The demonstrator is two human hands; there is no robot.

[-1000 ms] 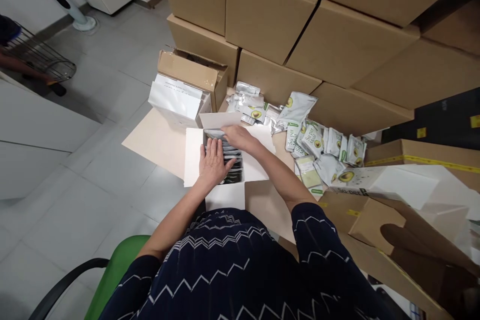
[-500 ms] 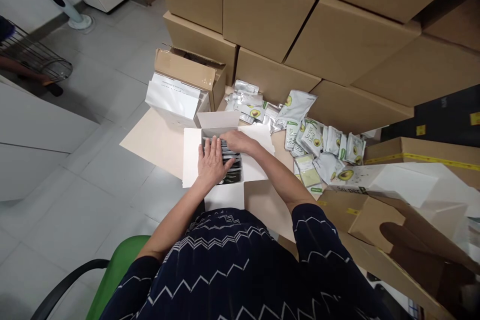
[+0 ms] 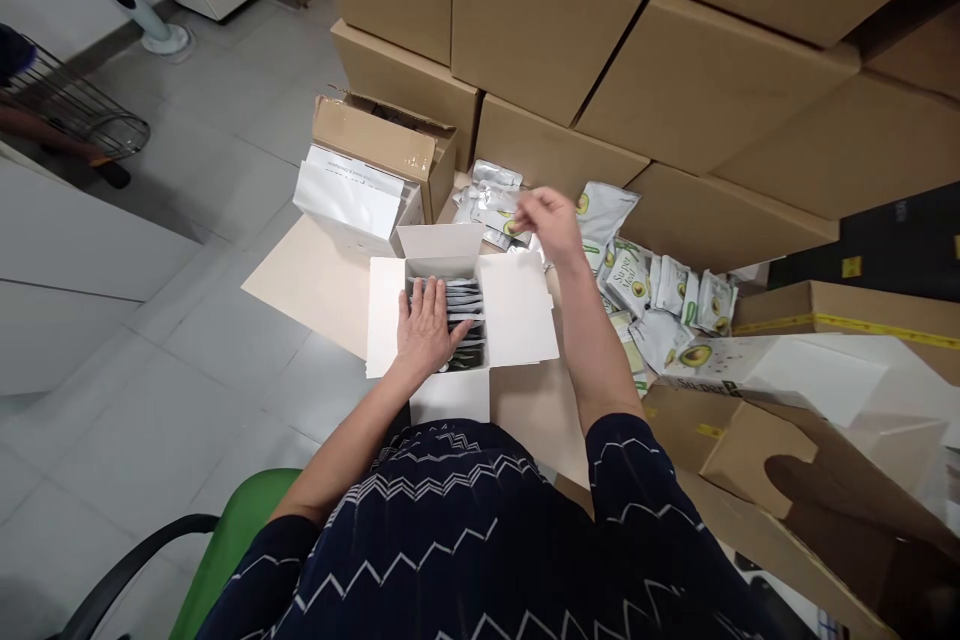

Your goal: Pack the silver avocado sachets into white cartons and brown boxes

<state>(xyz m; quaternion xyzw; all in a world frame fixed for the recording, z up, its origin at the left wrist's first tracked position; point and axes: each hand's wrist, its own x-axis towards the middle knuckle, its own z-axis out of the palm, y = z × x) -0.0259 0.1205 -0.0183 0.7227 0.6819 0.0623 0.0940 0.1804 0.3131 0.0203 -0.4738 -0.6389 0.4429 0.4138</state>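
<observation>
An open white box [image 3: 517, 308] stands in front of me with its flaps folded out. Upright sachets [image 3: 466, 300] fill it in a row. My left hand [image 3: 426, 325] lies flat over the box's left side, fingers spread on the sachets. Beyond the box's right flap, my right hand [image 3: 550, 223] hovers by the silver pouches [image 3: 499, 195], its fingers curled and slightly blurred; whether anything is between them is too small to tell. More avocado-printed pouches [image 3: 628, 275] lie heaped to the right of that hand.
Large cartons [image 3: 544, 20] are stacked behind the table [image 3: 300, 285]. A brown box [image 3: 371, 135] with white packaging [image 3: 349, 195] stands at the back left. Open cartons [image 3: 757, 440] are at the right. A green chair [image 3: 240, 540] is at lower left; another person's foot [image 3: 112, 172] shows far left.
My right hand has left the white box and moved up and right to the silver pouches, uncovering the sachets at the back. My left hand has stayed on the sachets.
</observation>
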